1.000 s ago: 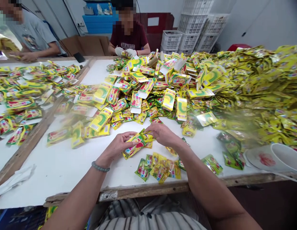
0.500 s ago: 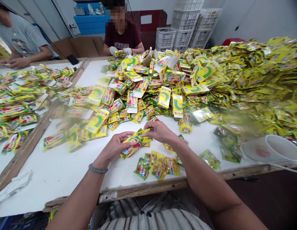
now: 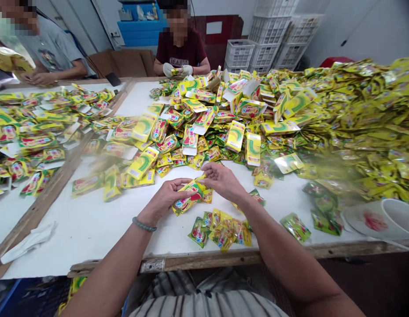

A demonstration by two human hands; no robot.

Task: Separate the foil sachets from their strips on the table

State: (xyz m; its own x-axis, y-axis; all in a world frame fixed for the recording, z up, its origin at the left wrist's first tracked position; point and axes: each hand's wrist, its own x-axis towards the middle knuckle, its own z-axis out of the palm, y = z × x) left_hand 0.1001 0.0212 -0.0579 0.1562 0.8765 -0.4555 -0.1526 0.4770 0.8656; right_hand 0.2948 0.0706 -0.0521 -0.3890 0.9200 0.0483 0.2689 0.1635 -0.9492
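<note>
My left hand is closed around a small yellow and green cardboard box with a watermelon picture, thumb on its printed face. The box is tilted just above the white table. At its far right end my right hand pinches the edge by the flap; the fingertips are partly hidden. Below the hands lie several yellow sachets and green sachets. Another green sachet lies partly behind my right forearm.
Boxes and sachets form a large heap across the table. A white mug-like container stands at the right edge. A wooden strip divides the table on the left. A co-worker in dark red and another in grey sit opposite.
The view has shifted, so the scene appears farther right. My right fingers have opened slightly at the box end. The green piece showing at that end is no longer visible.
</note>
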